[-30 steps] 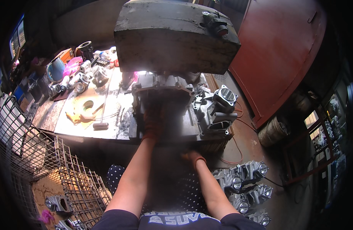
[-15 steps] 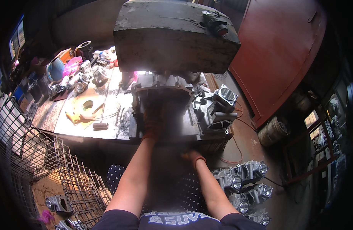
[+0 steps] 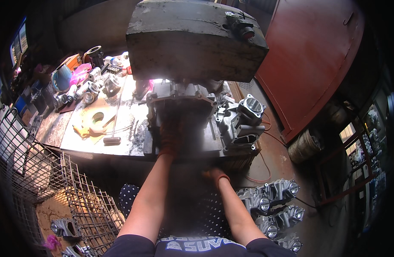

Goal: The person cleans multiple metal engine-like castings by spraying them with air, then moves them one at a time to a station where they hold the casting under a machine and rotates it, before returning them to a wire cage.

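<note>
My left hand [image 3: 170,139], in a dark reddish glove, reaches over the bench edge to the open front of a grey metal housing [image 3: 183,99]. Deep shadow and a dark blur cover its fingers, so whether it grips the housing does not show. Lower down, just in front of the bench edge, is my right hand [image 3: 215,174] in an orange glove. Its fingers fade into the dark, and anything they touch is hidden. Right beside the housing stands a silver metal casting [image 3: 242,122] with a round flanged opening.
A large grey machine head [image 3: 192,53] overhangs the housing. Left on the bench [image 3: 133,143] lie a yellow ring-shaped piece [image 3: 96,120], a T-shaped tool [image 3: 112,140] and several metal parts. A wire basket [image 3: 83,201] stands lower left; several castings [image 3: 272,205] sit lower right.
</note>
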A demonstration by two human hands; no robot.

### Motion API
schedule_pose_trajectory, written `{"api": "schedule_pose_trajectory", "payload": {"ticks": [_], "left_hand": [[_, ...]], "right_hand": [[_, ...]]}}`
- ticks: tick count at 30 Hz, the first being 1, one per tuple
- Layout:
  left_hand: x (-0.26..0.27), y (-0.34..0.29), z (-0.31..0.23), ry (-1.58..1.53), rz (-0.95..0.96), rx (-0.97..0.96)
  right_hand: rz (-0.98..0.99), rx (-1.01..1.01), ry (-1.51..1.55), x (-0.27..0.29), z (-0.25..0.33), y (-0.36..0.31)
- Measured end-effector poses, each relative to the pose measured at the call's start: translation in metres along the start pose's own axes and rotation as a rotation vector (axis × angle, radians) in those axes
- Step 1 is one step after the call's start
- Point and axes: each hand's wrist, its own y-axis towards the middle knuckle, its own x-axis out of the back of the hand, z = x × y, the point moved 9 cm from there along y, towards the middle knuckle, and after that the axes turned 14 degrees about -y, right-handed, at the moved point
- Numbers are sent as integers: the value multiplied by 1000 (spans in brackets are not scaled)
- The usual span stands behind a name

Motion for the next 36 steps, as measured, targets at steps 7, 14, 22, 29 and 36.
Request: {"api": "schedule_pose_trajectory", "payload": {"ticks": [7, 14, 22, 29, 36], "left_hand": [[-10, 0, 6, -7, 27, 32], [-13, -2, 7, 11, 86, 51], [-11, -4, 6, 14, 68, 41], [-4, 0, 2, -14, 73, 41], [-3, 3, 1, -61, 80, 59]], "right_hand": [[-29, 13, 32, -4, -5, 3], [-8, -2, 1, 4, 0, -4], [15, 18, -13, -10, -7, 9], [-3, 17, -43, -8, -4, 7], [-13, 9, 0, -7, -7, 5]]}}
